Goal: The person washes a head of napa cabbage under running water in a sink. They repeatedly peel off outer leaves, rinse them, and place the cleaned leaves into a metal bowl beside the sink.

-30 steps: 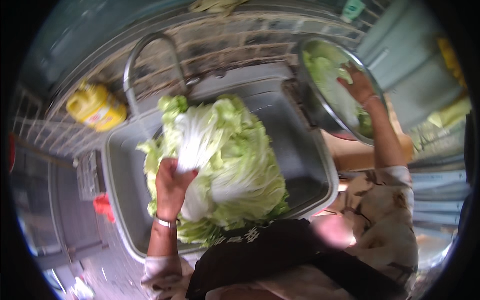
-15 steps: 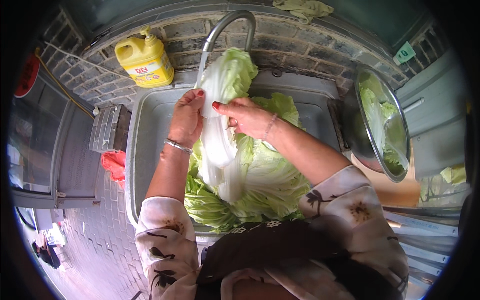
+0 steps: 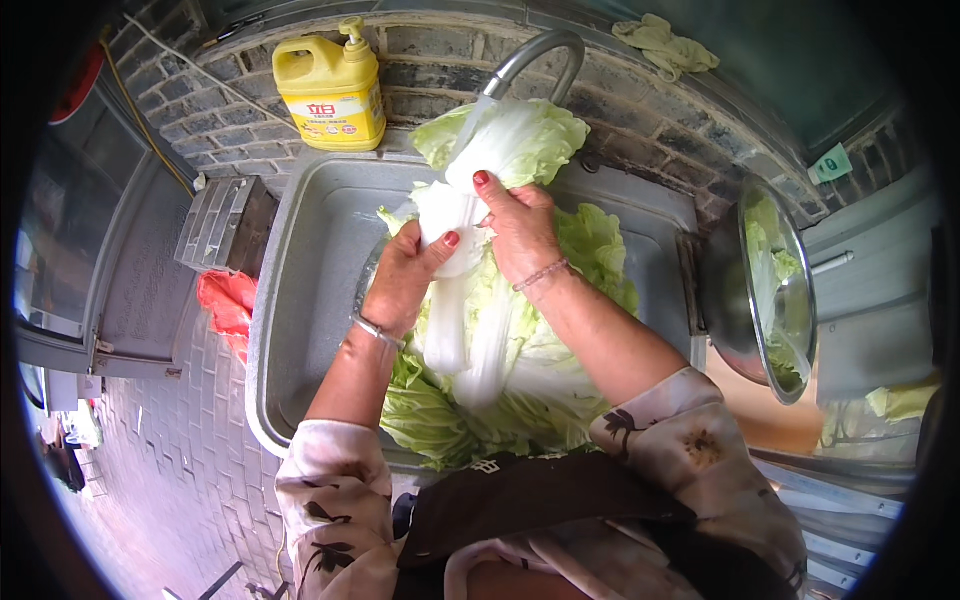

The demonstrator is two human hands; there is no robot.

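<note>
Over the grey sink [image 3: 268, 330], both my hands hold napa cabbage leaves [image 3: 515, 140] under water running from the curved metal faucet [image 3: 540, 48]. My left hand [image 3: 405, 275] is closed around the white stem part, thumb on top. Higher up and to its right, my right hand [image 3: 525, 232] pinches the leaves with its thumb pressed on the white part. The frilly pale green ends spread out below the faucet's mouth. Beneath my hands, a pile of cabbage leaves [image 3: 540, 385] lies in the sink, partly covered by white stems and my forearms.
A yellow pump jug [image 3: 330, 95] stands behind the sink at the left. On the right, a tilted steel bowl [image 3: 725, 300] contains cabbage leaves [image 3: 768, 270]. A cloth [image 3: 668, 45] lies on the ledge, and a red plastic bag [image 3: 228, 305] is left of the sink.
The view has shifted a little. The held leaves' green ends now fan out wider under the stream, and my left hand sits lower on the stems, below my right.
</note>
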